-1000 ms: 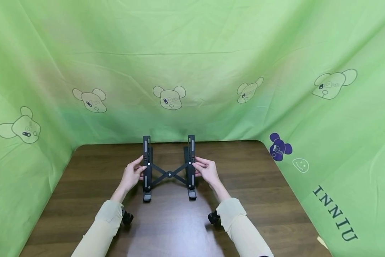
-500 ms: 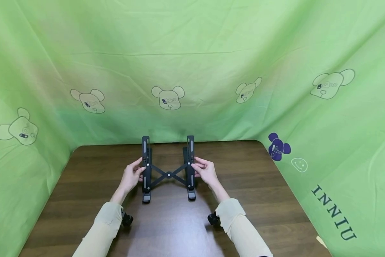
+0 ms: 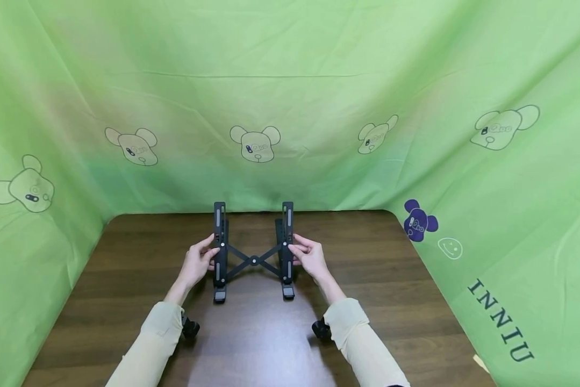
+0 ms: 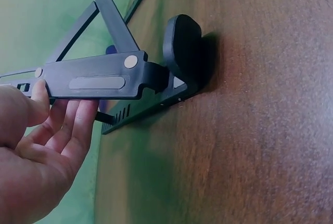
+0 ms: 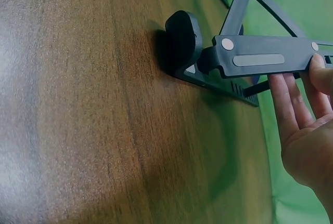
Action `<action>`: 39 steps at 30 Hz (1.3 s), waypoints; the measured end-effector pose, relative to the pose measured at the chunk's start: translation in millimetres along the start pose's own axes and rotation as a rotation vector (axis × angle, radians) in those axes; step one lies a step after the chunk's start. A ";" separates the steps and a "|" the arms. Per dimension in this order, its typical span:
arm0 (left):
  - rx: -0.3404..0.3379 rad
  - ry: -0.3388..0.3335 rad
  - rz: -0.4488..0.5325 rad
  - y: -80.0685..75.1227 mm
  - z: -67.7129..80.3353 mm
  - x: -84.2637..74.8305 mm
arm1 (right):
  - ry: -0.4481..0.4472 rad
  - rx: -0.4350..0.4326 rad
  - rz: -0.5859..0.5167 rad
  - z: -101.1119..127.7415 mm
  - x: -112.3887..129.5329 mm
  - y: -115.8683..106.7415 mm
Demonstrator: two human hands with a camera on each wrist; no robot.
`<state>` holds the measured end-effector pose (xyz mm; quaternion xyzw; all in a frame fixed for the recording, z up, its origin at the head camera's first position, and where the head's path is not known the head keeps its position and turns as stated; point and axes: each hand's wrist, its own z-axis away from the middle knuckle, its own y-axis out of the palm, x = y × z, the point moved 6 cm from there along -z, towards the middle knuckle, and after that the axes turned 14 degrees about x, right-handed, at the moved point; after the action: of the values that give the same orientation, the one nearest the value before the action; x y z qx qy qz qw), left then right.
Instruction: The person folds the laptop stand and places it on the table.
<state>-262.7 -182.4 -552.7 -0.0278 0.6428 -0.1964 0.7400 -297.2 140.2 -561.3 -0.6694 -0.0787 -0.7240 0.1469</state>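
A black folding stand [image 3: 253, 261] with two long rails joined by a crossed brace sits tilted up on the brown wooden table [image 3: 367, 279]. My left hand [image 3: 211, 257] pinches the left rail [image 4: 99, 82], thumb on top and fingers beneath. In the same way my right hand [image 3: 294, 252] pinches the right rail [image 5: 260, 57]. In the wrist views each rail's rounded front foot [image 4: 182, 47] [image 5: 182, 39] rests on the wood. The left hand [image 4: 60, 107] and the right hand [image 5: 296, 78] hold the rails near their middle.
A green cloth [image 3: 290, 107] printed with bear heads hangs close around the table's back and both sides. The table's front half in front of the stand is bare wood [image 3: 260, 344]. Small black mounts [image 3: 190, 327] [image 3: 321, 329] sit under both sleeves.
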 end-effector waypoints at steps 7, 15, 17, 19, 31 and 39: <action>0.036 0.011 0.005 -0.8 -1.3 -1.2 | -0.006 -0.018 0.006 -0.3 -1.5 -0.6; 0.058 0.017 0.007 -3.4 0.5 -0.9 | -0.008 0.009 0.003 -0.3 2.0 0.3; 0.065 0.013 0.016 -2.9 1.4 -2.0 | -0.007 0.020 0.000 -0.1 3.2 -0.6; 0.062 0.006 0.034 -2.6 1.2 -2.3 | -0.004 0.035 0.000 0.3 5.7 -1.5; 0.046 0.003 0.097 -0.4 -0.3 -1.5 | -0.016 0.051 0.093 -2.3 10.7 1.7; 0.014 -0.001 0.062 1.3 0.3 -1.6 | -0.025 0.043 0.168 -1.8 13.8 8.2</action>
<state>-262.2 -180.7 -551.6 -0.0026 0.6414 -0.1777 0.7464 -297.2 130.3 -548.5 -0.6792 -0.0396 -0.6989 0.2206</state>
